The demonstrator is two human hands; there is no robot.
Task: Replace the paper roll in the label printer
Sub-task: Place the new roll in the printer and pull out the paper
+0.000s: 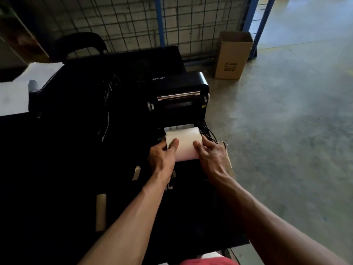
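A black label printer (177,88) stands on a dark table with its lid raised, so the print head bar faces me. A white paper roll (186,144) lies in the open bay below the lid. My left hand (162,159) grips the roll's left end, thumb on top of the paper. Over at the roll's right end, my right hand (212,157) holds it with fingers on its side and thumb on top. The bay's inside is mostly hidden by the roll and the hands.
The dark table (57,169) carries black cables (107,115) left of the printer and strips of tape (100,211). An open cardboard box (232,54) stands on the concrete floor at the right. Behind runs a wire mesh fence with blue posts (159,22).
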